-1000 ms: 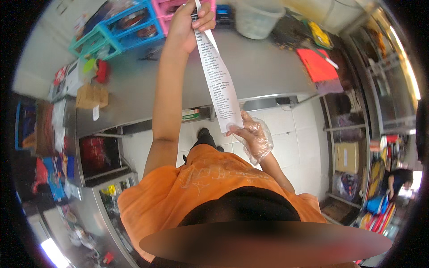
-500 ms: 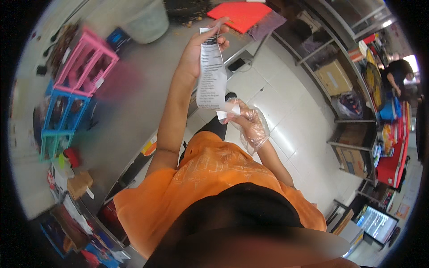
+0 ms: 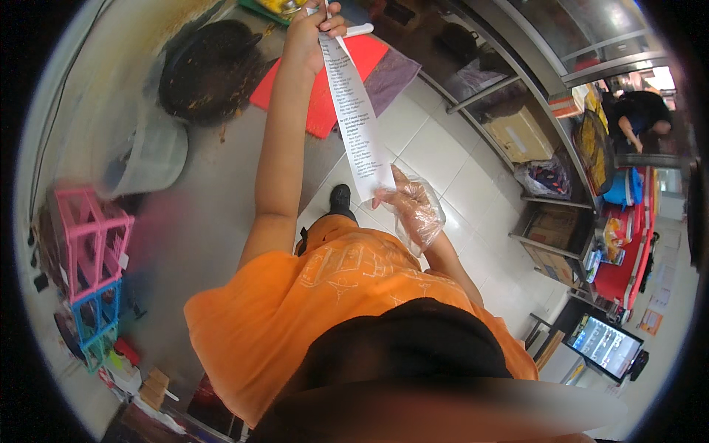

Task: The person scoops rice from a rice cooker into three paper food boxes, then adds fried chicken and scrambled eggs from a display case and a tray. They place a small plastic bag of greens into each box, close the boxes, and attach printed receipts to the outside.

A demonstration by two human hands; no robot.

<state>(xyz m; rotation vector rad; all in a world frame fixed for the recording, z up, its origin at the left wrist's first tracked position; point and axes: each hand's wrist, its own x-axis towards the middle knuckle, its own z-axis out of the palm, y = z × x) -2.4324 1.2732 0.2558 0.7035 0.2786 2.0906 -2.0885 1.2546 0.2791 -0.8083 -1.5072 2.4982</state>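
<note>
A long printed paper receipt (image 3: 360, 125) hangs stretched between both hands. Its upper end is pinched in my bare left hand (image 3: 310, 37), raised over the far part of the counter. My right hand (image 3: 415, 210), in a clear plastic glove, grips the lower end between thumb and fingers. Behind the left forearm lies a red cutting board (image 3: 373, 55) with a purple cloth (image 3: 393, 80) beside it. A white handle (image 3: 360, 29) shows close by the left fingers; what it belongs to is hidden.
On the steel counter (image 3: 207, 214) stand a dark wok (image 3: 203, 70), a translucent bucket (image 3: 148, 159) and a pink rack (image 3: 94, 244). Shelving with a cardboard box (image 3: 523, 134) lines the right. Farther right are a lit screen (image 3: 605, 345) and another person (image 3: 641, 122).
My left hand has moved up and away with the receipt's top end, so more paper now stretches between the hands. The view has shifted, bringing the wok into sight.
</note>
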